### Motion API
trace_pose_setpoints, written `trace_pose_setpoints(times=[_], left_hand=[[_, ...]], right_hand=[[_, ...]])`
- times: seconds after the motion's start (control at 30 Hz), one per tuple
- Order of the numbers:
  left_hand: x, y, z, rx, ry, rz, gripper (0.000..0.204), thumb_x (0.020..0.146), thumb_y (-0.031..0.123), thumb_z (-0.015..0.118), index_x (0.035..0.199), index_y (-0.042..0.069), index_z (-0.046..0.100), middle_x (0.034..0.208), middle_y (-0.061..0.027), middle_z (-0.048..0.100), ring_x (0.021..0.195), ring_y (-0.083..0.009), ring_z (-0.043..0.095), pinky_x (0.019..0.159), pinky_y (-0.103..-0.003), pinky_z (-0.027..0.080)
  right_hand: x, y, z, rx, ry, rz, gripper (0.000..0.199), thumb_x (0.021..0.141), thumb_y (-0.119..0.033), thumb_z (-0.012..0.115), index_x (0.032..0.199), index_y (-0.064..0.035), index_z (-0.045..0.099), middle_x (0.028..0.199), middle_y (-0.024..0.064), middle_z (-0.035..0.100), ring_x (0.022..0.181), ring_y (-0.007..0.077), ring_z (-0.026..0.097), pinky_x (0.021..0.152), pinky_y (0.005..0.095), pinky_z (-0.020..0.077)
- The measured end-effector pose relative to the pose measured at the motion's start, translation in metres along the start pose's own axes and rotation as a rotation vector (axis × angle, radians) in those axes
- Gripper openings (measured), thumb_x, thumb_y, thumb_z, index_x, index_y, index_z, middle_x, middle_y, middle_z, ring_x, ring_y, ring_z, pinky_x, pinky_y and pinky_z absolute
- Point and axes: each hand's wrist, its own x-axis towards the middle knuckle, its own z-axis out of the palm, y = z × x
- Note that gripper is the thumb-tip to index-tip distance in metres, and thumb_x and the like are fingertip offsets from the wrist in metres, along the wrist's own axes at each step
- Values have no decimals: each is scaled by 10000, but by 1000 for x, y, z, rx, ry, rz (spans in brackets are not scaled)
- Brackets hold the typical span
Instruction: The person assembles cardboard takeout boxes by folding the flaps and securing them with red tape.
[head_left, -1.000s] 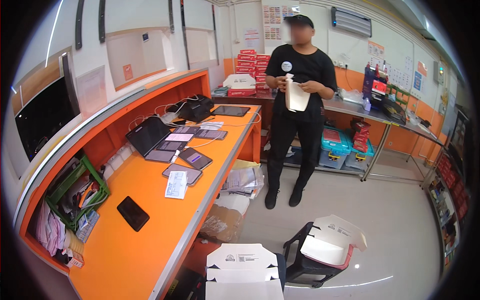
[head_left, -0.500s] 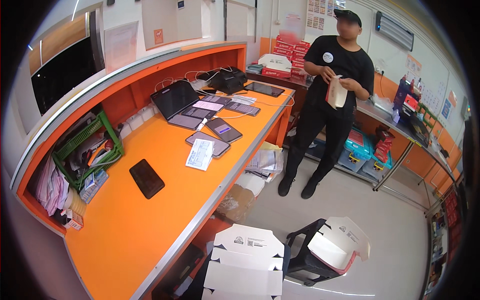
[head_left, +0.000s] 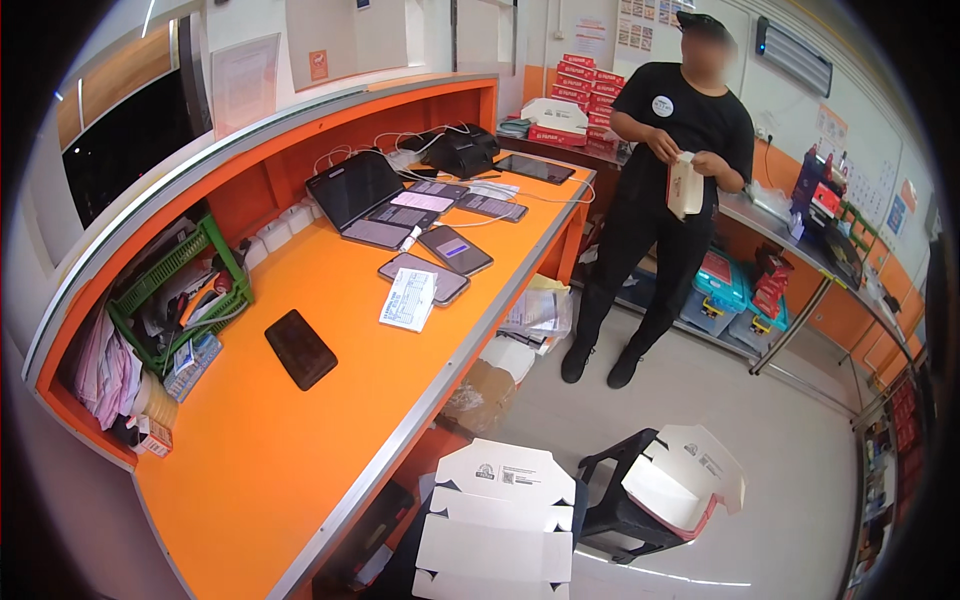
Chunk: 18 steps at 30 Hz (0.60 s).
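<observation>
Orange worktop (head_left: 330, 420) with devices, and white folded cardboard boxes (head_left: 500, 520) low in front of the wearer.

Neither of the wearer's own hands appeared in the view, so I could not tell if they were spread or pinching. A flat black tablet (head_left: 300, 348) lay alone on the worktop, near a green plastic basket (head_left: 175, 290) full of papers. Farther along were a white printed slip (head_left: 408, 298) and an open dark laptop (head_left: 358, 195). A person in black clothes (head_left: 665, 190) stood beyond, holding a white paper bag (head_left: 684, 186) in both hands.
</observation>
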Motion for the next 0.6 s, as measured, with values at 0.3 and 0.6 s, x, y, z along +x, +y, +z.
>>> trace_pose_setpoints(times=[0.3,0.6], left_hand=[[0,229,-131,-139,-510,989,286,848,288,613,1061,101,653,867,-128,682,747,-279,659,715,-345,519],[185,358,3,222,410,958,658,882,596,397,1252,65,517,1335,-170,443,1274,-339,345,1006,-552,255]], right_hand=[[3,-7,10,-39,-24,-75,308,941,-226,511,1105,30,555,1041,140,619,935,210,591,790,329,498],[4,0,13,-31,-9,-60,310,942,-224,509,1118,27,549,1058,142,615,950,212,588,800,330,496]])
